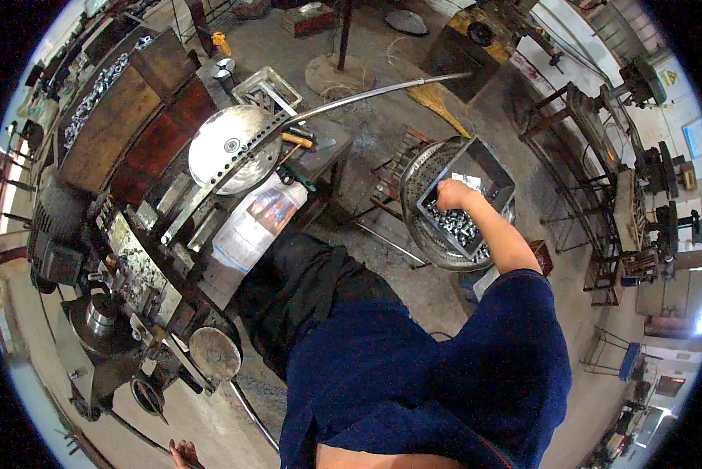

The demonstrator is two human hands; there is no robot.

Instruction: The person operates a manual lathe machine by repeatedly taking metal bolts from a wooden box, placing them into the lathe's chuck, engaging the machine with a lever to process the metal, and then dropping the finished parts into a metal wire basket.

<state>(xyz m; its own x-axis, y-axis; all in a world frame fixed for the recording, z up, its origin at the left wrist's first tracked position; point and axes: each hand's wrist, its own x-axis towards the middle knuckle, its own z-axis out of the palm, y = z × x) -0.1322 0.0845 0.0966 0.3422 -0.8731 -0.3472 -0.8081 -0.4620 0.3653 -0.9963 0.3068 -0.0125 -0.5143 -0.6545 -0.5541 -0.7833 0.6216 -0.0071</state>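
My right hand is down in a grey rectangular bin, at the heap of small shiny metal parts. Its fingers are curled closed, and whatever lies in them is hidden. A piece of white paper sits in the bin beside that hand. At the lower edge, far left, only part of my left hand shows, its fingers bent around the end of a long dark lever that runs from the machine.
The bin rests on a round perforated metal pan. A large metal disc and a perforated bar lie left, near an orange-handled hammer and printed paper. A straw broom lies beyond.
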